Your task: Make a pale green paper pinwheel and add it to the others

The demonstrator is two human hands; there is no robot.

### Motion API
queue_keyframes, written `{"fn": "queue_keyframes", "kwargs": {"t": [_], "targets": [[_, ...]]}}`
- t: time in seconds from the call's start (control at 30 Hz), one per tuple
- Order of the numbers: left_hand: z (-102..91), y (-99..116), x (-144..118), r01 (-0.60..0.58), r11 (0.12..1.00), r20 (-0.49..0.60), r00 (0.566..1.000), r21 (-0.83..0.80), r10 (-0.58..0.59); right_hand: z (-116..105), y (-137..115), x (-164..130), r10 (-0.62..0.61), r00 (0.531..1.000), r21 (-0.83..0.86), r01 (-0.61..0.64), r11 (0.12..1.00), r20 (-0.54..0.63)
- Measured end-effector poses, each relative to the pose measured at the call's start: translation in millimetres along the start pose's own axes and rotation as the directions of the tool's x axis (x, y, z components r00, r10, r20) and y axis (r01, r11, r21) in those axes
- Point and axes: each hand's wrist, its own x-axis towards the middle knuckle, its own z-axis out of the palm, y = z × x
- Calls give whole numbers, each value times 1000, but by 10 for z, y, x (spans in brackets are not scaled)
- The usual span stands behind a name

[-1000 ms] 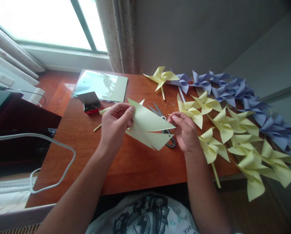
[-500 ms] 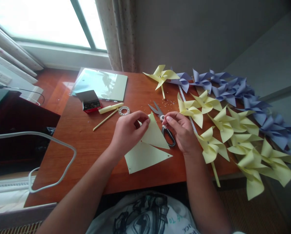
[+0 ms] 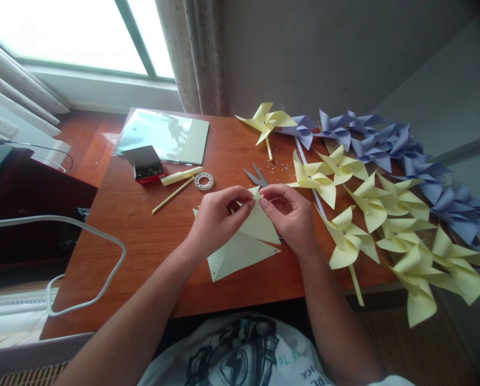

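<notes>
A pale yellow paper sheet (image 3: 240,252), cut into pointed flaps, lies on the wooden table (image 3: 143,241) in front of me. My left hand (image 3: 218,217) pinches one flap and bends its tip up toward the middle. My right hand (image 3: 288,212) meets it at the same tip, fingers closed on the paper's point (image 3: 256,194). Scissors (image 3: 254,176) lie just beyond my hands, mostly hidden by my right hand.
Several yellow pinwheels (image 3: 368,214) and purple pinwheels (image 3: 384,145) cover the table's right side. A red box of pins (image 3: 145,165), a tape roll (image 3: 203,181), a yellow stick (image 3: 172,195) and a paper pad (image 3: 163,136) sit at the back left. A white cable (image 3: 83,230) loops at the left.
The sheet, held up in both hands a second ago, now lies on the table. My right hand has moved left from the scissors to the flap tip that my left hand bends up.
</notes>
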Motion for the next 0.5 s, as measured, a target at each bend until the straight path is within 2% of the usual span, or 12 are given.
{"fn": "queue_keyframes", "kwargs": {"t": [0.23, 0.37, 0.5], "targets": [[0, 3, -6, 35, 998, 35, 999, -44, -33, -8, -42, 3, -89, 996, -38, 90, 995, 17], [-13, -16, -11, 111, 981, 93, 991, -156, -97, -16, -42, 1, -126, 992, -35, 127, 991, 24], [-23, -9, -9, 146, 953, 97, 987, -264, -125, -13, -53, -2, -104, 994, -24, 105, 994, 32]]}}
